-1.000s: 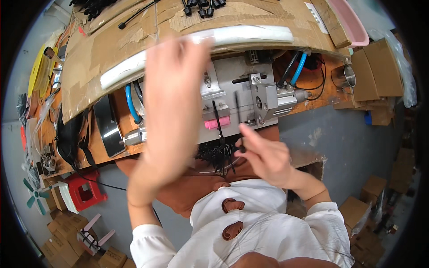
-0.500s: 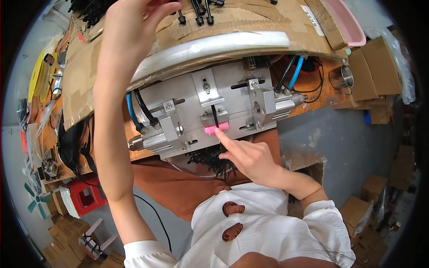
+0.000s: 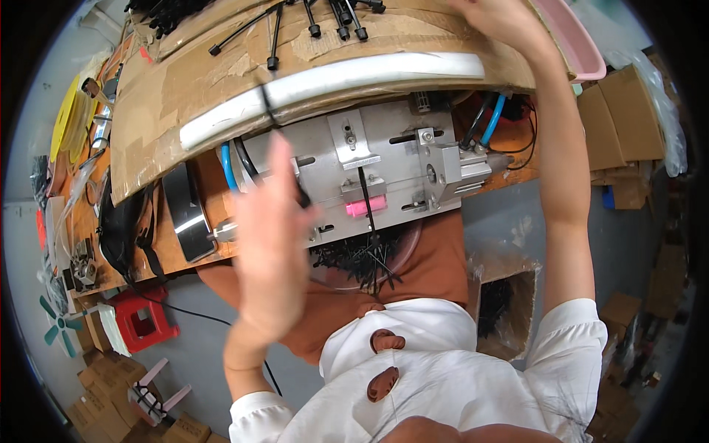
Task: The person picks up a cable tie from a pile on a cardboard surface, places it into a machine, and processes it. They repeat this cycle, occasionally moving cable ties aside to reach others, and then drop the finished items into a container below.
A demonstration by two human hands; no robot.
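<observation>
— Cable tie (image 3: 367, 203) location? 
— Standing upright in the metal fixture (image 3: 384, 173) on the surface. 
— Hands? 
— Left hand (image 3: 269, 244) now lowering, blurred, grip spread; right hand (image 3: 498, 18) now reaching up top, grip indeterminate.

Your wooden bench (image 3: 177, 255) carries a cardboard sheet (image 3: 185, 81), metal fixture (image 3: 384, 170), black ties (image 3: 332, 18), pink tray (image 3: 572, 40).

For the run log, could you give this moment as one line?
left hand: raised, blurred, before metal fixture | right hand: on cardboard by cable ties
</observation>
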